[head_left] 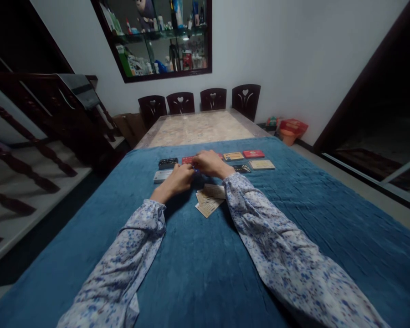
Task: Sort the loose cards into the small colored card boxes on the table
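My left hand (pixel 180 178) and my right hand (pixel 210 164) meet over the middle of the card stacks, fingers pinched close together. A small bluish spot shows between the fingertips, but what they hold is too hidden to name. Just behind them lies a red stack of cards (pixel 187 160), partly covered by the right hand. To the left are a black stack (pixel 168 163) and a whitish stack (pixel 161 176), the latter beside my left hand. Several loose beige cards (pixel 209 204) lie fanned out and overlapping below my right wrist.
Right of my hands lie a yellow stack (pixel 233 156), a red stack (pixel 253 154), a dark stack (pixel 242 168) and a beige stack (pixel 262 164). A blue cloth (pixel 205 273) covers the table's near part. Several dark chairs (pixel 213 99) stand at the far end.
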